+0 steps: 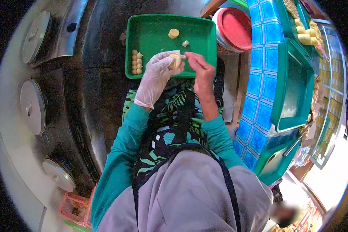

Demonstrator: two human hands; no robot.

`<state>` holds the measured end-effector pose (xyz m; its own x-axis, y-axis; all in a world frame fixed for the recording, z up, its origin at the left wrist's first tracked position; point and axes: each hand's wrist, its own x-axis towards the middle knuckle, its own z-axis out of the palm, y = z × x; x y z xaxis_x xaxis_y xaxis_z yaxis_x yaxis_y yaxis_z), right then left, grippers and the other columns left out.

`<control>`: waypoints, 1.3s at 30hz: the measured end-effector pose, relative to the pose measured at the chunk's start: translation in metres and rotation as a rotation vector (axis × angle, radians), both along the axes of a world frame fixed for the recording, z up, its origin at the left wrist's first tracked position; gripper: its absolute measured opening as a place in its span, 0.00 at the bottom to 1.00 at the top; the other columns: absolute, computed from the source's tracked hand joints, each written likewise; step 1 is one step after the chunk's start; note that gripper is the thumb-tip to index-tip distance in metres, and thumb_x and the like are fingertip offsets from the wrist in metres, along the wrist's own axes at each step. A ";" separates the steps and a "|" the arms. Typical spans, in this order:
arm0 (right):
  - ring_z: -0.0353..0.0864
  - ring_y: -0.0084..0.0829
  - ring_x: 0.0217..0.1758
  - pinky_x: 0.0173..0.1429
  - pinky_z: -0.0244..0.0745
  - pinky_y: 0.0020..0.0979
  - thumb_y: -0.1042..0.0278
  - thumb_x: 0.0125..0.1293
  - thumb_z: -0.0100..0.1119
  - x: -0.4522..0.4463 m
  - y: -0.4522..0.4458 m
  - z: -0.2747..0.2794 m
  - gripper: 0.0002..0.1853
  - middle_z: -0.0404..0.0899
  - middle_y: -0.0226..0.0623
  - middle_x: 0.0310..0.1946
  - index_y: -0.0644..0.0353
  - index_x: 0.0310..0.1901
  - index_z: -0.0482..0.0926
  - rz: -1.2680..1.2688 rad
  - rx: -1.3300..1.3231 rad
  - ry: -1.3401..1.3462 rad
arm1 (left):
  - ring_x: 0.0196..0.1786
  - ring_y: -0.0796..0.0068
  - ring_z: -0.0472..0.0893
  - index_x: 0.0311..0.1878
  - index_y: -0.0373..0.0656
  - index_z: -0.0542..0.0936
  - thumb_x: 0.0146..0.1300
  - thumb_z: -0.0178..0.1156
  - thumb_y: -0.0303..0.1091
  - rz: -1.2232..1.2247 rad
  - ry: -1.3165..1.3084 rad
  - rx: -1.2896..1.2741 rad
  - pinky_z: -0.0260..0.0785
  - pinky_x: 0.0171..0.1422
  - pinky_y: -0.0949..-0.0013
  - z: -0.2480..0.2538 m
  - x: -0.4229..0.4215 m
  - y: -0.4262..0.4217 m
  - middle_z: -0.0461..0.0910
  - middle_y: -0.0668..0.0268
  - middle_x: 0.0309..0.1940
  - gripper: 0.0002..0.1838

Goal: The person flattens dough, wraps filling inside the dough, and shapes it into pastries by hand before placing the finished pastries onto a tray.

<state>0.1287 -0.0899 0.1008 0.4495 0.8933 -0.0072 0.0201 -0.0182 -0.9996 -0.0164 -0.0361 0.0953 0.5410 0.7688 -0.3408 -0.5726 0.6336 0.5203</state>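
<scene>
My left hand (158, 73), in a thin white glove, is closed around a pale yellow piece of dough (176, 62) above the near side of a green tray (154, 29). Close by on the right is my bare right hand (201, 69). Its fingers are curled, with the tips at the dough's edge; whether they pinch a bit of it is too small to tell. Inside the tray, several small dough balls (137, 62) sit in rows at the left. A round, flat-topped yellow piece (173, 33) and a small whitish lump (186, 43) lie toward the back.
A white bucket with a red lid (236, 29) stands right of the tray. Beyond it runs a blue-tiled counter (261, 83) bearing green trays (280, 96). Metal lids (33, 106) line the dark surface at left, with a pink crate (74, 208) below. A person (284, 214) is at lower right.
</scene>
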 end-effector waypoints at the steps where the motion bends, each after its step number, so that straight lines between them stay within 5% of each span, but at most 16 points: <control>1: 0.80 0.32 0.53 0.60 0.72 0.33 0.79 0.59 0.64 0.006 0.003 -0.006 0.10 0.83 0.40 0.46 0.65 0.43 0.86 0.055 -0.061 0.337 | 0.52 0.68 0.82 0.60 0.31 0.74 0.68 0.57 0.31 -0.031 -0.023 0.003 0.78 0.58 0.61 0.002 -0.001 0.000 0.79 0.58 0.54 0.20; 6: 0.81 0.32 0.52 0.60 0.74 0.34 0.79 0.59 0.65 0.001 0.002 -0.015 0.07 0.84 0.41 0.46 0.66 0.40 0.86 0.166 0.002 0.564 | 0.54 0.71 0.82 0.65 0.35 0.73 0.70 0.56 0.33 -0.158 0.134 0.064 0.80 0.52 0.67 0.018 -0.013 -0.001 0.78 0.59 0.58 0.22; 12: 0.84 0.36 0.44 0.57 0.76 0.34 0.79 0.53 0.66 0.005 0.002 -0.020 0.11 0.85 0.42 0.41 0.67 0.40 0.83 0.246 -0.028 0.840 | 0.40 0.74 0.85 0.69 0.36 0.69 0.64 0.62 0.33 -0.375 0.377 0.348 0.79 0.42 0.73 0.034 -0.018 0.012 0.84 0.61 0.45 0.31; 19: 0.84 0.34 0.44 0.52 0.77 0.33 0.75 0.54 0.65 0.008 -0.001 -0.009 0.10 0.85 0.43 0.39 0.67 0.39 0.83 0.286 -0.186 0.888 | 0.38 0.73 0.85 0.72 0.35 0.64 0.58 0.64 0.30 -0.501 0.352 0.418 0.77 0.40 0.75 0.024 -0.020 0.017 0.84 0.60 0.40 0.37; 25: 0.81 0.31 0.43 0.50 0.74 0.31 0.70 0.65 0.58 -0.006 -0.010 -0.009 0.09 0.83 0.39 0.41 0.66 0.37 0.84 0.141 0.095 0.203 | 0.38 0.73 0.85 0.68 0.33 0.69 0.60 0.62 0.30 -0.338 0.320 0.199 0.79 0.40 0.73 0.019 -0.009 0.005 0.84 0.61 0.41 0.31; 27: 0.78 0.31 0.47 0.51 0.73 0.32 0.65 0.71 0.54 0.000 -0.015 -0.006 0.13 0.82 0.38 0.45 0.65 0.38 0.85 0.171 0.222 -0.304 | 0.39 0.72 0.85 0.66 0.33 0.70 0.63 0.61 0.31 -0.337 0.249 0.094 0.81 0.42 0.71 0.014 -0.010 0.003 0.83 0.60 0.44 0.28; 31: 0.77 0.33 0.49 0.53 0.71 0.34 0.57 0.74 0.49 -0.001 -0.018 -0.016 0.19 0.81 0.40 0.47 0.65 0.42 0.85 0.189 0.280 -0.385 | 0.42 0.71 0.85 0.65 0.32 0.70 0.66 0.59 0.32 -0.275 0.070 -0.058 0.82 0.44 0.69 0.012 -0.009 0.000 0.82 0.58 0.46 0.26; 33: 0.76 0.36 0.49 0.56 0.69 0.35 0.50 0.76 0.43 -0.018 -0.018 -0.022 0.25 0.80 0.42 0.46 0.64 0.47 0.84 0.043 0.200 0.115 | 0.44 0.69 0.85 0.64 0.32 0.70 0.67 0.59 0.32 -0.222 0.134 -0.024 0.82 0.45 0.67 0.007 -0.004 -0.003 0.81 0.58 0.49 0.25; 35: 0.74 0.38 0.49 0.59 0.67 0.37 0.49 0.77 0.40 -0.024 -0.021 -0.018 0.28 0.79 0.44 0.45 0.66 0.51 0.83 0.029 0.135 0.068 | 0.44 0.69 0.85 0.64 0.32 0.70 0.67 0.60 0.31 -0.154 0.162 -0.007 0.82 0.46 0.68 0.004 0.001 -0.008 0.81 0.58 0.48 0.25; 37: 0.72 0.40 0.51 0.61 0.65 0.39 0.52 0.77 0.40 -0.023 -0.021 -0.015 0.26 0.79 0.45 0.47 0.66 0.53 0.82 0.035 0.224 -0.388 | 0.45 0.70 0.84 0.64 0.31 0.70 0.66 0.61 0.30 -0.087 0.193 0.005 0.81 0.46 0.68 0.002 0.004 -0.011 0.82 0.58 0.48 0.24; 39: 0.71 0.42 0.52 0.61 0.65 0.40 0.54 0.77 0.40 -0.019 -0.021 -0.017 0.25 0.78 0.45 0.49 0.66 0.55 0.81 0.061 0.240 -0.530 | 0.44 0.71 0.84 0.62 0.30 0.71 0.65 0.62 0.27 -0.076 0.194 -0.051 0.80 0.48 0.70 0.001 0.007 -0.013 0.82 0.59 0.47 0.23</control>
